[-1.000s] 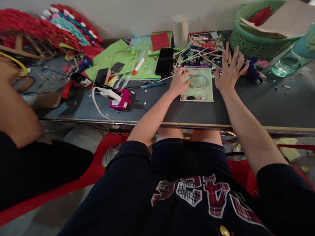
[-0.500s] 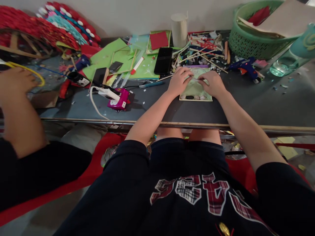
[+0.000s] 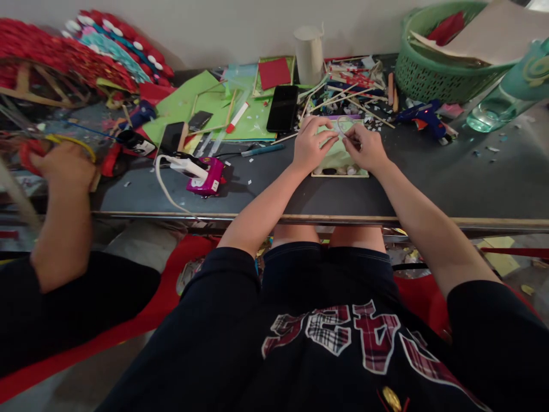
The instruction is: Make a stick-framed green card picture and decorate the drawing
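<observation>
A thin pale loop (image 3: 338,122), perhaps a bent strip or wire, stands up between my hands. My right hand (image 3: 368,147) pinches its lower end between thumb and fingers. My left hand (image 3: 312,143) is closed at the fingertips close beside the loop; what it grips there is too small to make out. Beneath both hands lies a small light-green panel (image 3: 337,157) with a thin pale wooden edge. Along its near side sits a row of pebbles (image 3: 329,171), one black and others pale. My fingers partly cover the panel's far end.
Behind the panel are a black phone (image 3: 283,109), scattered sticks (image 3: 338,100) and a white cylinder (image 3: 309,54). A blue glue gun (image 3: 426,119), green basket (image 3: 446,74) and water bottle (image 3: 500,106) stand right. Left are a purple plug adapter (image 3: 206,177) and a co-worker's hand (image 3: 68,163).
My hands have risen slightly off the panel, and the pale loop now shows more upright between them. The co-worker's hand at left has moved right and down.
</observation>
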`<control>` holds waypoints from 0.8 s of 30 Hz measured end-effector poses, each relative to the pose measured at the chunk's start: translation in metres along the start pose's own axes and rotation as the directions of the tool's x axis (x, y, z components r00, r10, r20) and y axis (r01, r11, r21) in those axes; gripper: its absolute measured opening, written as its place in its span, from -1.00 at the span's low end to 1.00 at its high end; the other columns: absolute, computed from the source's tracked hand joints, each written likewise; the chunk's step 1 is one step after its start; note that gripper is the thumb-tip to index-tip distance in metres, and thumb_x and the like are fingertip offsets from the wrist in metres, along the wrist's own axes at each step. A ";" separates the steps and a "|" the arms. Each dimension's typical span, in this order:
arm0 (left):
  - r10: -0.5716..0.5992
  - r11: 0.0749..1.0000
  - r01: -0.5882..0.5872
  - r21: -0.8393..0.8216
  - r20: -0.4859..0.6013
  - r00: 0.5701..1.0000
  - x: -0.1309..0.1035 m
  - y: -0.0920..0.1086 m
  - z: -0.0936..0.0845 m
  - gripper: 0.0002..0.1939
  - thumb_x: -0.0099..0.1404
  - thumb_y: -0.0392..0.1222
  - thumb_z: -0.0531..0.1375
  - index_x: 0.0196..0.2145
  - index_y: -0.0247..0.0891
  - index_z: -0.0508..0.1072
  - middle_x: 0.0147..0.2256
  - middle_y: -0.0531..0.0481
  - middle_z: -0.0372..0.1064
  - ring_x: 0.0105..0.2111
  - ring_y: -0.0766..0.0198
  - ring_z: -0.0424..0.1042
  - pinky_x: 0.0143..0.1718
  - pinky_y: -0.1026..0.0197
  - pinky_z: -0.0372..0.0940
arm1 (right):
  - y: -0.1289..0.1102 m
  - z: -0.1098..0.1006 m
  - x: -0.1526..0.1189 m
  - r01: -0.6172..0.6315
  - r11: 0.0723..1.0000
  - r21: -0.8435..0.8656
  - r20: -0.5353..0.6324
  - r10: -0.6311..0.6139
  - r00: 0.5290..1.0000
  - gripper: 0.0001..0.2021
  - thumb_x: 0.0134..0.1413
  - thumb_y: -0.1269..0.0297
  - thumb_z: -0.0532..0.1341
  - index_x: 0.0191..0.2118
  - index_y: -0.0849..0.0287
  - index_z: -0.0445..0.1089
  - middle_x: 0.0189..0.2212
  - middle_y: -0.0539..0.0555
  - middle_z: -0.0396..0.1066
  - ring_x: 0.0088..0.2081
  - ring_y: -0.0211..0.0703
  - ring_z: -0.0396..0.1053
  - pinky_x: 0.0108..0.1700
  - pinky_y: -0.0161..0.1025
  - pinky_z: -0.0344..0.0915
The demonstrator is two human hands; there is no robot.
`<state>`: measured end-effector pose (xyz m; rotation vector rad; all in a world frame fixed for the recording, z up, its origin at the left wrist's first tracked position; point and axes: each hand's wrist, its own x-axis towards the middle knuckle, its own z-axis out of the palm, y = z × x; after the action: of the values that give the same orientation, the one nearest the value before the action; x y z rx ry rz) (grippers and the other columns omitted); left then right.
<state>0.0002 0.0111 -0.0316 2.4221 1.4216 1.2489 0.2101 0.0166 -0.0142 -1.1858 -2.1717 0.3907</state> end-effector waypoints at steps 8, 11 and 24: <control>0.040 0.994 -0.034 0.100 -0.058 0.998 0.000 0.001 0.007 -0.46 0.51 0.35 -0.05 -0.08 -0.04 0.54 0.00 -0.23 0.38 0.19 -0.14 0.36 0.29 -0.34 0.26 | 0.001 -0.003 0.003 0.030 0.996 -0.085 -0.027 -0.032 0.999 -0.65 0.36 -0.16 0.12 -0.09 -0.06 0.51 -0.23 0.14 0.56 -0.03 0.16 0.50 0.22 0.15 0.36; 0.031 0.995 -0.026 0.097 -0.043 0.999 0.000 0.001 0.010 -0.49 0.52 0.34 -0.04 -0.10 -0.03 0.54 -0.02 -0.22 0.36 0.17 -0.12 0.37 0.28 -0.34 0.26 | -0.001 -0.003 0.004 0.012 0.997 -0.080 -0.008 -0.013 1.000 -0.67 0.35 -0.14 0.15 -0.12 -0.07 0.52 -0.31 0.12 0.53 -0.09 0.15 0.50 0.25 0.18 0.32; -0.213 0.953 0.210 -0.216 0.009 0.977 0.008 -0.030 0.022 -0.57 0.58 0.19 -0.03 -0.20 -0.08 0.49 -0.02 -0.08 0.34 0.17 0.04 0.39 0.23 -0.13 0.38 | 0.001 -0.006 0.005 -0.052 0.997 -0.061 -0.086 0.047 0.995 -0.69 0.35 -0.09 0.14 -0.17 -0.02 0.50 -0.30 0.12 0.54 -0.14 0.09 0.51 0.11 0.08 0.44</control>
<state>-0.0045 0.0410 -0.0541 2.0642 1.4215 1.2961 0.2131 0.0209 -0.0082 -1.2701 -2.0990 0.2890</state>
